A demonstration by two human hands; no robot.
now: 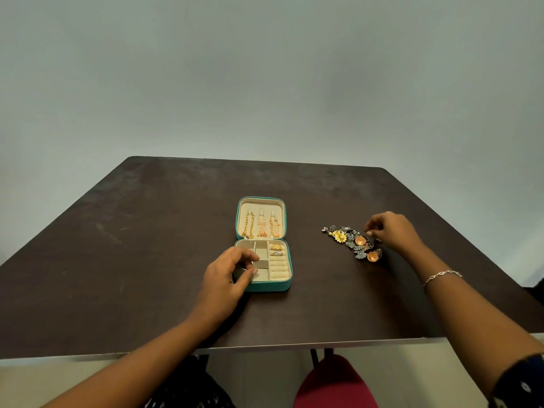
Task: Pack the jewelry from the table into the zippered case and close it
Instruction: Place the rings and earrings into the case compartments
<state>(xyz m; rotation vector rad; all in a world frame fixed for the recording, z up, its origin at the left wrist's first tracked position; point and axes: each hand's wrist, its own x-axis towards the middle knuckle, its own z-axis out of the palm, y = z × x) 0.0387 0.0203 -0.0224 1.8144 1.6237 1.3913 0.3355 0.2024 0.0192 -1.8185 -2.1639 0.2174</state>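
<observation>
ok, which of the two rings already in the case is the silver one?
The nearer one: the silver ring lies one row closer to the person than the gold ring, which is bulkier and yellow.

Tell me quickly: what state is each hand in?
Left hand: curled over the open teal zippered case; holding cannot be told.
Right hand: pinching at the pile of metal flower earrings.
</observation>
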